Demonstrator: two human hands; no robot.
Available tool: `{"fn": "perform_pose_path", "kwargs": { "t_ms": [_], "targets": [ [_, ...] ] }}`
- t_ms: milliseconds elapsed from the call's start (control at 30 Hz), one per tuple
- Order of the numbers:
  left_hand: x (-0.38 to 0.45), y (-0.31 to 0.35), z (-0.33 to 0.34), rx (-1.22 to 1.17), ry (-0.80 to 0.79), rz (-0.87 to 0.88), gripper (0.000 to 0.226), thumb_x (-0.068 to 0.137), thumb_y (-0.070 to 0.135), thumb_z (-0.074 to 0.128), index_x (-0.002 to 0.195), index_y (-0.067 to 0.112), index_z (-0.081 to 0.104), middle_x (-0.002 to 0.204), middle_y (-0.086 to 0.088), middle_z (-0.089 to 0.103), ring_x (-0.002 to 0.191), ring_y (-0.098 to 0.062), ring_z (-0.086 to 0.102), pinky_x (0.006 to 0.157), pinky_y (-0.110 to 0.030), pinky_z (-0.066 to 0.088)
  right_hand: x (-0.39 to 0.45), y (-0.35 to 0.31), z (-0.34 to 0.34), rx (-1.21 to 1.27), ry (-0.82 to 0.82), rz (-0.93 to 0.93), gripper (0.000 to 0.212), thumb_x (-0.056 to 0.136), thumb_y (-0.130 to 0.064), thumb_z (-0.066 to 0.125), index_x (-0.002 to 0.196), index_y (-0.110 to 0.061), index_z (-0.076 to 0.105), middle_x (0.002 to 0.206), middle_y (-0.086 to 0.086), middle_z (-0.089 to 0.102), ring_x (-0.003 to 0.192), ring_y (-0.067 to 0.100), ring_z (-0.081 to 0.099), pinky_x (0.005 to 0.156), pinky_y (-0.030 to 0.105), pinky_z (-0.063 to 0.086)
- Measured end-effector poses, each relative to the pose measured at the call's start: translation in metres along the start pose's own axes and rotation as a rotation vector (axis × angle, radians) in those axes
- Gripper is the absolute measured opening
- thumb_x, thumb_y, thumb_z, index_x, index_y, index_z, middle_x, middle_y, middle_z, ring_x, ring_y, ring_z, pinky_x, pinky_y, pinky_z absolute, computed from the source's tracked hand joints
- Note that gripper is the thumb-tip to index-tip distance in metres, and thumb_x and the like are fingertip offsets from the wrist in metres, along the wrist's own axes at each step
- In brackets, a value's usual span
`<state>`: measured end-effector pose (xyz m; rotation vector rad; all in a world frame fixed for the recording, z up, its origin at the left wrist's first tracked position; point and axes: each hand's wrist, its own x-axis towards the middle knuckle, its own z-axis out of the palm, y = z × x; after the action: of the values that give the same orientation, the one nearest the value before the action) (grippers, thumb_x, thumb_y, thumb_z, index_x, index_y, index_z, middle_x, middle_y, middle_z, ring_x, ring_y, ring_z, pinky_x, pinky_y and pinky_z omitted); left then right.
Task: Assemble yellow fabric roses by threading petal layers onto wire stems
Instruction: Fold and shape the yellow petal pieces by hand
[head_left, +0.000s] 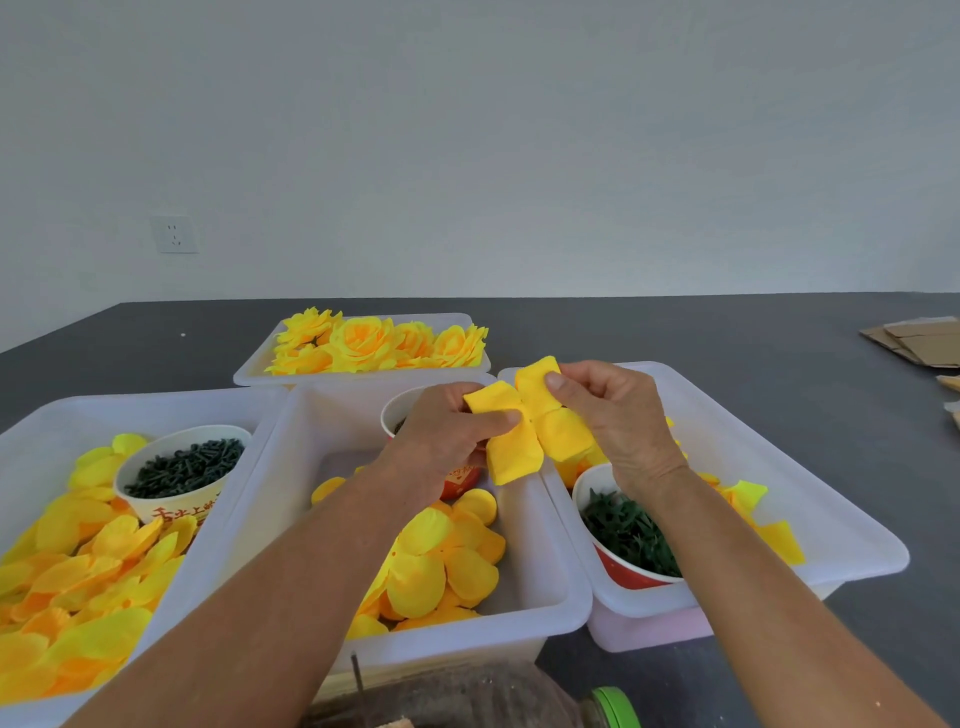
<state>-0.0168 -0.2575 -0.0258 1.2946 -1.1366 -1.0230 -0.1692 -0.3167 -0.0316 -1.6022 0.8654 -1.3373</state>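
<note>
Both hands, left hand (447, 431) and right hand (618, 421), pinched a folded yellow petal layer (524, 431) above the middle tub (566, 587). No stem showed. Loose petals (436, 566) remained below; finished roses (379, 340) filled the far tray (249, 371), suggesting work partway through.

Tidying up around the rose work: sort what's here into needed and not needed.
Needed: petal layer held by left hand and right hand; loose petals; cup of green parts; finished roses.
Not needed: cardboard; green-capped bottle; wall socket.
</note>
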Motion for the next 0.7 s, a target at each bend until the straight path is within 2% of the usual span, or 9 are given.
{"fn": "perform_pose_path", "kwargs": {
  "t_ms": [133,200,267,333,400,467,567,633,700],
  "targets": [
    [0.0005,0.0017,0.0004,-0.126,0.03,-0.013,0.024,0.082,0.023,0.068,0.099,0.007,0.066,0.094,-0.012,0.07,0.088,-0.026,0.067,0.078,-0.043,0.055,0.0011,0.0002,-0.0003,0.103,-0.054,0.087,0.003,0.082,-0.009,0.068,0.08,-0.01,0.068,0.068,0.0,0.069,0.063,0.012,0.063,0.063,0.027,0.051],
    [0.0013,0.0024,-0.0005,-0.159,0.109,0.003,0.01,0.082,0.015,0.068,0.09,0.009,0.067,0.092,-0.015,0.066,0.087,-0.03,0.062,0.081,-0.045,0.052,0.0007,0.0006,0.0002,0.103,-0.114,0.066,0.01,0.081,-0.002,0.067,0.077,-0.01,0.064,0.063,-0.004,0.067,0.058,0.008,0.06,0.06,0.025,0.05],
    [0.0036,0.0001,-0.0021,0.01,0.207,0.098,0.006,0.081,0.01,0.07,0.078,0.012,0.065,0.082,-0.013,0.061,0.08,-0.026,0.056,0.076,-0.042,0.049,-0.0016,0.0002,0.0018,0.008,-0.18,-0.039,0.019,0.077,0.004,0.07,0.072,-0.011,0.059,0.058,-0.008,0.06,0.055,0.004,0.054,0.057,0.019,0.046],
    [0.0049,-0.0018,-0.0022,0.277,0.26,0.226,0.011,0.081,0.012,0.071,0.073,0.014,0.064,0.074,-0.007,0.059,0.074,-0.021,0.051,0.072,-0.04,0.046,-0.0042,-0.0006,0.004,-0.059,-0.227,-0.099,0.019,0.076,0.004,0.071,0.076,-0.011,0.06,0.065,0.001,0.058,0.061,0.01,0.052,0.06,0.022,0.047],
    [0.0045,-0.0013,-0.0015,0.351,0.266,0.283,0.011,0.081,0.014,0.071,0.072,0.015,0.064,0.069,-0.004,0.058,0.071,-0.019,0.05,0.071,-0.04,0.045,-0.0046,-0.0004,0.0033,0.003,-0.269,-0.064,0.013,0.082,0.0,0.067,0.091,-0.01,0.064,0.079,0.008,0.066,0.072,0.016,0.06,0.068,0.028,0.052],
    [0.0059,-0.0012,-0.0023,0.363,0.288,0.29,0.01,0.082,0.016,0.071,0.074,0.014,0.065,0.07,-0.004,0.058,0.07,-0.02,0.05,0.071,-0.04,0.045,-0.0037,0.0001,0.0026,0.078,-0.3,0.018,0.011,0.088,-0.006,0.06,0.096,-0.009,0.066,0.084,0.007,0.07,0.076,0.017,0.065,0.071,0.028,0.055],
    [0.0045,-0.0006,-0.0018,0.291,0.238,0.26,0.008,0.08,0.012,0.072,0.078,0.015,0.064,0.075,-0.007,0.061,0.073,-0.02,0.053,0.071,-0.037,0.047,-0.0016,0.0005,0.0023,0.111,-0.23,0.095,0.007,0.086,-0.006,0.063,0.082,-0.009,0.068,0.072,0.001,0.07,0.067,0.013,0.064,0.065,0.026,0.052],
    [0.0023,-0.0001,0.0008,0.244,0.13,0.237,0.019,0.078,0.004,0.071,0.085,0.02,0.064,0.084,-0.003,0.064,0.078,-0.017,0.058,0.069,-0.029,0.05,0.0001,0.0046,0.0011,-0.056,-0.124,0.023,0.01,0.081,-0.004,0.069,0.072,-0.007,0.065,0.063,0.005,0.063,0.06,0.014,0.056,0.061,0.028,0.046],
    [0.0022,-0.0021,0.003,0.284,0.073,0.216,0.022,0.077,0.007,0.07,0.087,0.025,0.066,0.085,0.006,0.064,0.077,-0.006,0.059,0.061,-0.016,0.049,-0.0003,0.0069,0.0005,-0.212,-0.111,-0.091,0.015,0.077,-0.004,0.074,0.067,-0.01,0.064,0.063,0.009,0.057,0.06,0.019,0.049,0.059,0.029,0.04]
  ]
}}
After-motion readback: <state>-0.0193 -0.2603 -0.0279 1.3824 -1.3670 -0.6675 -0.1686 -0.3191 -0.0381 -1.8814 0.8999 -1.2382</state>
